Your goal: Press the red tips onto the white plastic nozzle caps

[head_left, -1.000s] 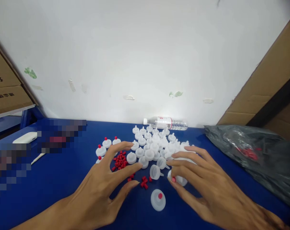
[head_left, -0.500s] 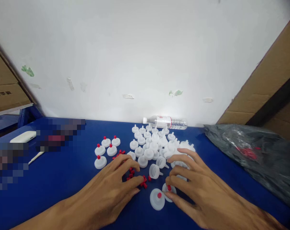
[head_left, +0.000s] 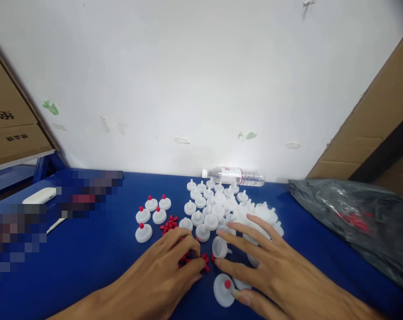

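- Two bare hands work low over a blue table [head_left: 101, 253], among small white plastic funnels and red caps.
- The left hand [head_left: 169, 269] is half closed, fingers curled and thumb near the index finger, over loose red caps [head_left: 169, 224]. Whether it grips one cannot be told.
- The right hand [head_left: 269, 262] is spread wide, palm down, with no hold visible. Its thumb tip is at the edge of a red-tipped funnel [head_left: 221, 292]; touch or a slight gap cannot be told.
- Beyond the hands, a cluster of white funnels [head_left: 217, 210] lies mostly spout up. One funnel on its side [head_left: 218, 247] shows its open mouth, near the right fingertips.
- To the left, five funnels with red tips [head_left: 143, 234] stand apart from the cluster.
- The funnels look light and thin-walled, probably stiff with a little give, and smooth enough to skid if nudged. The rim, pinched from both sides, seems the surest hold; the narrow spout could bend.
- The red caps look very light and likely to roll. A thumb-and-fingertip pinch around the side suits them, leaving the end free.
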A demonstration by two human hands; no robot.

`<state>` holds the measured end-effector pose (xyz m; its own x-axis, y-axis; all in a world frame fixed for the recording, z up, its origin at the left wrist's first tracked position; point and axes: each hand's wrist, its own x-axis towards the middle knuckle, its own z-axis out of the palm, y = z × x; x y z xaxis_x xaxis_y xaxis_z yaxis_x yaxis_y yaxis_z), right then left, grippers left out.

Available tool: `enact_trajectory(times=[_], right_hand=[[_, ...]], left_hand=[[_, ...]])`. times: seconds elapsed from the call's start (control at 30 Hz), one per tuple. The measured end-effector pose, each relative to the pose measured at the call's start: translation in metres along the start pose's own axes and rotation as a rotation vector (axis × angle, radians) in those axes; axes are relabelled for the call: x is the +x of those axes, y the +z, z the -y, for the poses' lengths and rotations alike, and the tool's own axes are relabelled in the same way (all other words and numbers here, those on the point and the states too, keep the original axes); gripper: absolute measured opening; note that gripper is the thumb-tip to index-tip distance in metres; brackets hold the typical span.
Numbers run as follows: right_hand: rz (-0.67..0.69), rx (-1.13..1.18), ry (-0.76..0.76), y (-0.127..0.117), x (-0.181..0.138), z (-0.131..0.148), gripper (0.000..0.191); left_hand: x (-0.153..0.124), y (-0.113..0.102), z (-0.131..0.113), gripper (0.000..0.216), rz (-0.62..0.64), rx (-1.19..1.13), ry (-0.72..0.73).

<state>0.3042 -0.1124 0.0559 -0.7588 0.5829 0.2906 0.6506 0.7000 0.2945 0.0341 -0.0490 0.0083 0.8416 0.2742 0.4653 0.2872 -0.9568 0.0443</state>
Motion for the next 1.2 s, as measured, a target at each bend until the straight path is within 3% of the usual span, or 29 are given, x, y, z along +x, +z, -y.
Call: enact_trajectory(times=[0.4,0.53,0.7,0.9,1.07,1.2], right_hand=[[0.056,-0.026,-0.004,0.003,0.003,-0.001,0.040],[-0.041,-0.003,0.046,0.004,0.001,0.000,0.038],[-0.176,-0.005,0.087,0.004,-0.003,-0.001,0.033],[-0.222,0.011,0.087,0.007,-0.003,0.001,0.032],[-0.209,0.046,0.078,0.010,-0.006,0.003,0.033],[-0.125,0.085,0.072,0.009,-0.006,0.002,0.033]], left_hand=[[0.000,0.006,0.004,0.021,-0.048,0.008,0.016],[0.000,0.005,0.003,0.021,-0.070,0.025,0.063],[0.002,-0.003,0.000,0.016,-0.154,-0.096,-0.018],[0.001,-0.010,-0.002,0.016,-0.189,-0.138,0.007],[-0.002,-0.011,-0.001,0.035,-0.193,-0.006,0.007],[-0.001,-0.012,0.000,0.030,-0.152,-0.060,-0.036]])
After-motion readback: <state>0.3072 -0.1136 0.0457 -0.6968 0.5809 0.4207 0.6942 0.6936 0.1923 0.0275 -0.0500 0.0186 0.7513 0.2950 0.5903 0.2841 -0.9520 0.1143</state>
